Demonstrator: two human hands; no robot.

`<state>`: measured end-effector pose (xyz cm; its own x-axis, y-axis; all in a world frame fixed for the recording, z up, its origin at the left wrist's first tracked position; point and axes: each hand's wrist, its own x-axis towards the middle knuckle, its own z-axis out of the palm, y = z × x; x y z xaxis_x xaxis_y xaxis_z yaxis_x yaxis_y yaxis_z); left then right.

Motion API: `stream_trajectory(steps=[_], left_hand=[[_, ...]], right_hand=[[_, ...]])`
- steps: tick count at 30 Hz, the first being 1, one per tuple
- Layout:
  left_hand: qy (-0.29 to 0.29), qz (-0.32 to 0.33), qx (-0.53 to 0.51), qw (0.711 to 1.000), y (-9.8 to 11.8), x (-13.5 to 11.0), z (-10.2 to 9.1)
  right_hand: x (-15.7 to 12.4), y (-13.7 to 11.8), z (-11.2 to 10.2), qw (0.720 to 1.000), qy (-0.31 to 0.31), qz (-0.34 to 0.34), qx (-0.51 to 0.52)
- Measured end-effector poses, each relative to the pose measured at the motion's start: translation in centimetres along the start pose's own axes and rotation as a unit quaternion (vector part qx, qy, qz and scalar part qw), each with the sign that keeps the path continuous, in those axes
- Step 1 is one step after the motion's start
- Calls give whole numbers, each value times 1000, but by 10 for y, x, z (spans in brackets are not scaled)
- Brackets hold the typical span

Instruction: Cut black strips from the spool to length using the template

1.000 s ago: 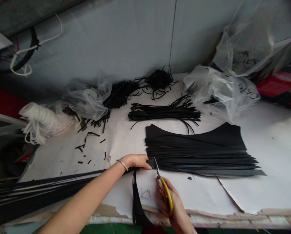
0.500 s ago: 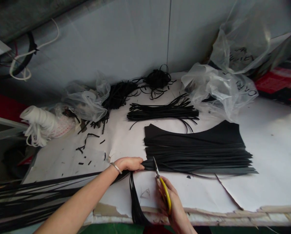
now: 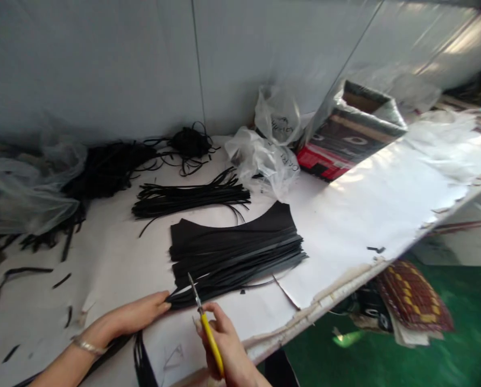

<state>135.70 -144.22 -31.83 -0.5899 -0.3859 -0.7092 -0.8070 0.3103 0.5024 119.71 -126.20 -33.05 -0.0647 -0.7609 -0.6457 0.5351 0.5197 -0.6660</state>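
Note:
My left hand [image 3: 133,318] rests on the white table [image 3: 386,209], fingertips pinching the near left end of a stack of long black strips [image 3: 234,252]. My right hand [image 3: 226,346] is closed round yellow-handled scissors [image 3: 206,322]; their blades point up at the strip ends, just right of my left fingertips. More black strips hang over the table's near edge [image 3: 143,357] below my left wrist.
A bundle of thin black cords [image 3: 190,196] lies behind the stack, with tangled black cords [image 3: 188,142] by the grey wall. Clear plastic bags [image 3: 264,158] and a red-and-black box [image 3: 341,142] sit at the back right. Green floor [image 3: 386,344] and a patterned mat [image 3: 414,295] lie below the edge.
The view has swung to the right, so the table's right end and the floor now show. Both hands keep the same grip at the strip ends.

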Motion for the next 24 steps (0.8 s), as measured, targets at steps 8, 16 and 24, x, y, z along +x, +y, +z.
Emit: stream_trajectory(steps=[8,16,24], left_hand=[[44,-17,6,999,-23,6,23],[48,-54,15,997,-6,3,17],[121,-8,91,988,-40,12,29]], right_hand=[[-49,-65,-110,933,194,-179,-245],[-54,-136,-306,682,500,-109,-523],[-23,-147,-296,730,445,-124,-504]])
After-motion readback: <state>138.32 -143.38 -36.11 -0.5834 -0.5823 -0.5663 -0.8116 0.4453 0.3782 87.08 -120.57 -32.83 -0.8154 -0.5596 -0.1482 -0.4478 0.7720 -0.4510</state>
